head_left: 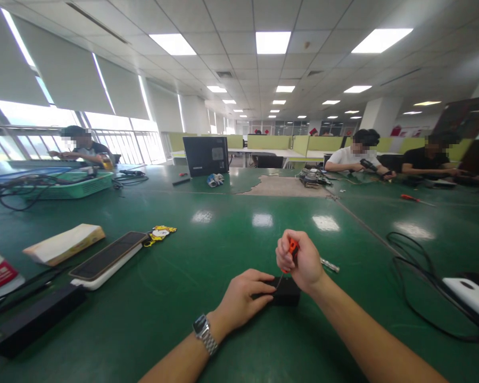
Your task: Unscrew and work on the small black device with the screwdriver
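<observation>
A small black box point(288, 293) lies on the green table point(163, 298) in front of me. My left hand point(245, 299), with a metal-band watch point(205, 333) on the wrist, holds the box's left end between its fingers and thumb. Wrapped round an orange and black screwdriver point(292, 248) is my right hand point(303, 260), just above the box. The screwdriver's shaft points down and left to the top of the box, near my left fingertips; the exact contact of its tip is too small to tell. A silvery bit or rod point(329, 265) lies behind my right wrist.
At left are a phone point(110, 255), a tissue pack point(66, 243), a long black case point(35, 319) and a green basket point(75, 186). Cables point(407, 287) and a white device point(469, 298) lie right. Beyond stands a black monitor point(206, 156). Several people sit at the far sides.
</observation>
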Demonstrator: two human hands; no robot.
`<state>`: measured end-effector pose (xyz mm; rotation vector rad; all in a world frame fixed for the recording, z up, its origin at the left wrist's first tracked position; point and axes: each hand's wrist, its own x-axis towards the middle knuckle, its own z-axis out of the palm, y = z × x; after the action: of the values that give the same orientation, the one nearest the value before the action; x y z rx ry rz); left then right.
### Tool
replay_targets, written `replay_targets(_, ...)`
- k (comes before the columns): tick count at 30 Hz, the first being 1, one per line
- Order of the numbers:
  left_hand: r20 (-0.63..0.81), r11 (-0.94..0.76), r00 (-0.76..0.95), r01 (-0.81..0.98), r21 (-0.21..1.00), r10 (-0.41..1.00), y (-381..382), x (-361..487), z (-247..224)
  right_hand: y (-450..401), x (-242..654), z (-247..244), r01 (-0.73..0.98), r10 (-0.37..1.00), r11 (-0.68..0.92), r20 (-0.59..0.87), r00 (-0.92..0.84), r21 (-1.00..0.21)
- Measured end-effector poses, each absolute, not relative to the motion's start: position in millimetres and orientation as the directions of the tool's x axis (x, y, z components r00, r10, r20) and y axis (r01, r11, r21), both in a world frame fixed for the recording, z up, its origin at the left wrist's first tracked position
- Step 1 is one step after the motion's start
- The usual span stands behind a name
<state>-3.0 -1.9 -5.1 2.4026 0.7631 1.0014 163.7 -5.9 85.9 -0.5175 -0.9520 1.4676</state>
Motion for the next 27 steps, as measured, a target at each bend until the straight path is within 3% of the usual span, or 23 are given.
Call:
replay_targets(11, 0.498, -0.768, 0.609, 0.332, 0.547, 0.618, -1.9, -4.0, -5.6, -10.0, 160.2, 82.1, -0.523, 0.952, 0.120, 0.248, -0.181, -0.844)
replay_targets(19, 0.510, -0.770, 0.603, 0.315, 0.554, 0.613, -1.5, -3.9, -5.6, -8.1, 169.0, 91.9, -0.120, 0.947, 0.257, 0.275, -0.165, -0.959)
replay_targets(27, 0.493, -0.753, 0.597, 0.329, 0.569, 0.633, -1.9, -3.5, -5.2, -7.9, 174.0, 97.0, -0.218, 0.945, 0.224, 0.266, -0.191, -0.950)
